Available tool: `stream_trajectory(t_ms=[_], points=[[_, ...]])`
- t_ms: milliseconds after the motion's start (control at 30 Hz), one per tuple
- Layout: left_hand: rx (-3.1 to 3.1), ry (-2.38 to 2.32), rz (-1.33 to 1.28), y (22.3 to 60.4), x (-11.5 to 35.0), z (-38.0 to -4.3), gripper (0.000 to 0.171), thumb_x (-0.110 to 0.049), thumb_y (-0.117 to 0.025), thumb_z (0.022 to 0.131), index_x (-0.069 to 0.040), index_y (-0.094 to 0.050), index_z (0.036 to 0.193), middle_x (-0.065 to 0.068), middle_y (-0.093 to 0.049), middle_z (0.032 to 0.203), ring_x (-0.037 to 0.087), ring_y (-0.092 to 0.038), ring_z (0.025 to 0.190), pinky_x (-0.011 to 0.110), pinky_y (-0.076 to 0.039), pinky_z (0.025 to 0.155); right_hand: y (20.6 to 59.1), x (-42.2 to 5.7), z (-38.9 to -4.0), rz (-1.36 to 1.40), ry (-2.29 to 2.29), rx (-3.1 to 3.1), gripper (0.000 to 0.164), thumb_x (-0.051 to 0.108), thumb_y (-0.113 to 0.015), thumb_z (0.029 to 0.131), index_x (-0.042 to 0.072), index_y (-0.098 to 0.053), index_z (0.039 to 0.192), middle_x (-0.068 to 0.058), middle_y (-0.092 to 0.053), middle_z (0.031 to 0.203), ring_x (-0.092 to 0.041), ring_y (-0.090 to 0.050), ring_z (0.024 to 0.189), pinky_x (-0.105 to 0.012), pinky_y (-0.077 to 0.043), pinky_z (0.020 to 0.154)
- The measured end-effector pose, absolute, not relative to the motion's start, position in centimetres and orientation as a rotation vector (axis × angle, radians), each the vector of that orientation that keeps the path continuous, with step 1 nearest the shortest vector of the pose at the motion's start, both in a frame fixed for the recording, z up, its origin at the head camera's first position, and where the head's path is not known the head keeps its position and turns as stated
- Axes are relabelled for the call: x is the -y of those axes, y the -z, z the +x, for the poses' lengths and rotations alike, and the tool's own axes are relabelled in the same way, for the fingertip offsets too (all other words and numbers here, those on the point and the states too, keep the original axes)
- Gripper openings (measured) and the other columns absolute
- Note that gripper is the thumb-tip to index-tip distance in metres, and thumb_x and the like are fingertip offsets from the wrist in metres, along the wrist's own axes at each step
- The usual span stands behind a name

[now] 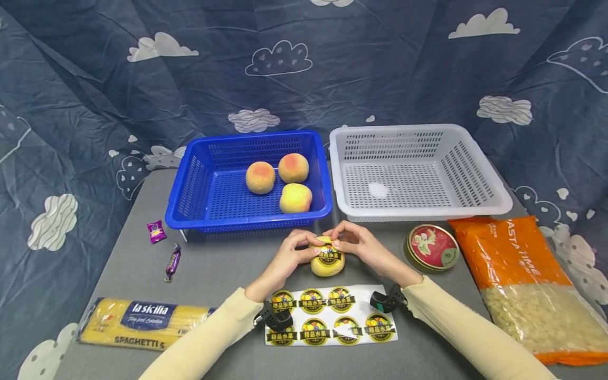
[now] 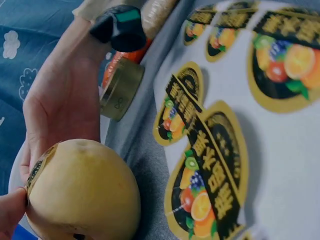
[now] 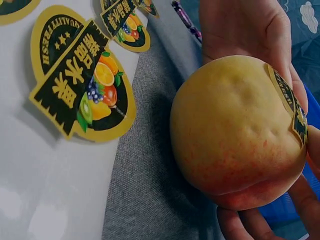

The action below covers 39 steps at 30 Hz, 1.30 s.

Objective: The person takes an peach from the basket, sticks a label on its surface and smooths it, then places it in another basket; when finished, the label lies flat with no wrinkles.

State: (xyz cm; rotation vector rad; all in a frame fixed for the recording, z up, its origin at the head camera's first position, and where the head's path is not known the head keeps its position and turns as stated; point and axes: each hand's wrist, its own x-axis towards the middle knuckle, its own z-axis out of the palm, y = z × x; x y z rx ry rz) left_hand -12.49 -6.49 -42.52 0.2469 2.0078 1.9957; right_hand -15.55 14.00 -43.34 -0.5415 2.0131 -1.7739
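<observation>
A yellow peach (image 1: 328, 269) with a red blush is held between both hands just beyond a sheet of stickers. On its upper side lies a round black-and-gold fruit sticker (image 1: 330, 255), with fingertips at its edges. My left hand (image 1: 291, 257) grips the peach from the left, its thumb at the sticker. From the right, my right hand (image 1: 363, 247) holds it with curled fingers, partly seen behind the peach (image 3: 240, 135) in the right wrist view. The white sticker sheet (image 1: 364, 298) carries several matching labels and lies below the wrists.
A blue basket (image 1: 247, 221) holds three peaches; a white basket (image 1: 423, 212) stands beside it. At right are a red round tin (image 1: 432, 247) and an orange pasta bag (image 1: 532, 274). Two purple candies (image 1: 155, 231) and a spaghetti pack (image 1: 142, 322) lie at left.
</observation>
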Motion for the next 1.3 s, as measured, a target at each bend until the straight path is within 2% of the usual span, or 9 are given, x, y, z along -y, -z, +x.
stream_trajectory(t_ms=[133, 200, 400, 533, 633, 800, 1067, 1167, 1300], points=[[-2.176, -1.977, 0.365, 43.7, 6.4, -12.6, 0.020, -0.004, -0.064, 0.081, 0.003, -0.065, 0.099, 0.016, -0.050, 0.115, 0.023, -0.043, 0.109, 0.043, -0.037, 0.092, 43.2, -14.0, -15.6, -0.502, 1.783, -1.975, 0.019, 0.009, -0.056, 0.088, -0.003, -0.049, 0.101, -0.018, -0.054, 0.117, -0.029, -0.053, 0.104, -0.034, -0.046, 0.080], [-2.294, -1.922, 0.419, 43.9, 6.2, -12.4, 0.020, -0.008, -0.068, 0.079, -0.002, -0.066, 0.098, 0.014, -0.051, 0.115, 0.022, -0.043, 0.109, 0.042, -0.035, 0.094, 43.2, -13.9, -15.7, -0.496, 1.763, -1.977, 0.021, 0.011, -0.056, 0.089, -0.002, -0.049, 0.104, -0.017, -0.052, 0.116, -0.029, -0.052, 0.104, -0.035, -0.047, 0.078], [-2.463, -1.805, 0.414, 44.0, 5.5, -11.7, 0.029, -0.017, -0.078, 0.070, -0.010, -0.063, 0.093, 0.005, -0.046, 0.110, 0.019, -0.043, 0.102, 0.035, -0.050, 0.074, 43.4, -13.5, -15.9, -0.512, 1.682, -2.098, 0.023, 0.018, -0.058, 0.088, 0.003, -0.052, 0.103, -0.012, -0.052, 0.108, -0.027, -0.055, 0.093, -0.035, -0.046, 0.074], [-2.515, -1.810, 0.409, 43.9, 5.4, -11.6, 0.028, -0.016, -0.079, 0.068, -0.012, -0.064, 0.091, 0.003, -0.049, 0.106, 0.017, -0.045, 0.098, 0.038, -0.050, 0.070, 43.4, -13.6, -15.9, -0.573, 1.671, -2.122, 0.020, 0.016, -0.056, 0.089, 0.003, -0.053, 0.103, -0.011, -0.053, 0.107, -0.028, -0.054, 0.094, -0.037, -0.044, 0.076], [-2.544, -1.813, 0.429, 44.0, 5.5, -11.6, 0.028, -0.016, -0.079, 0.067, -0.012, -0.066, 0.091, 0.003, -0.052, 0.104, 0.016, -0.047, 0.099, 0.039, -0.046, 0.077, 43.4, -13.9, -15.7, -0.642, 1.664, -2.061, 0.021, 0.013, -0.055, 0.090, 0.003, -0.050, 0.108, -0.012, -0.050, 0.115, -0.029, -0.049, 0.106, -0.040, -0.042, 0.084], [-2.563, -1.825, 0.476, 44.1, 5.9, -11.9, 0.025, -0.015, -0.078, 0.069, -0.011, -0.069, 0.092, 0.003, -0.056, 0.102, 0.016, -0.049, 0.100, 0.037, -0.038, 0.087, 43.5, -14.2, -15.3, -0.726, 1.652, -1.932, 0.041, 0.007, -0.064, 0.083, 0.003, -0.040, 0.116, -0.015, -0.040, 0.129, -0.033, -0.043, 0.116, -0.039, -0.044, 0.087], [-2.293, -1.989, 0.405, 42.3, 6.2, -11.6, 0.017, -0.002, -0.064, 0.081, 0.005, -0.066, 0.096, 0.017, -0.054, 0.103, 0.028, -0.049, 0.100, 0.044, -0.043, 0.086, 43.5, -14.3, -15.1, -0.814, 1.646, -1.918, 0.042, 0.002, -0.065, 0.081, 0.001, -0.039, 0.115, -0.022, -0.035, 0.135, -0.032, -0.036, 0.123, -0.038, -0.036, 0.096], [-2.174, -2.026, 0.320, 41.3, 6.2, -11.4, 0.019, 0.001, -0.061, 0.082, 0.011, -0.063, 0.098, 0.020, -0.051, 0.103, 0.030, -0.049, 0.101, 0.037, -0.047, 0.081, 43.6, -14.3, -15.1, -0.824, 1.623, -1.950, 0.045, 0.005, -0.068, 0.079, 0.003, -0.040, 0.115, -0.021, -0.034, 0.136, -0.030, -0.036, 0.123, -0.037, -0.034, 0.097], [-2.098, -2.032, 0.243, 41.9, 6.3, -11.8, 0.019, -0.001, -0.062, 0.082, 0.009, -0.063, 0.099, 0.016, -0.049, 0.103, 0.028, -0.050, 0.100, 0.027, -0.050, 0.075, 43.7, -14.4, -15.2, -0.812, 1.667, -1.891, 0.046, 0.002, -0.068, 0.078, 0.000, -0.042, 0.115, -0.024, -0.032, 0.137, -0.031, -0.036, 0.123, -0.034, -0.036, 0.096]])
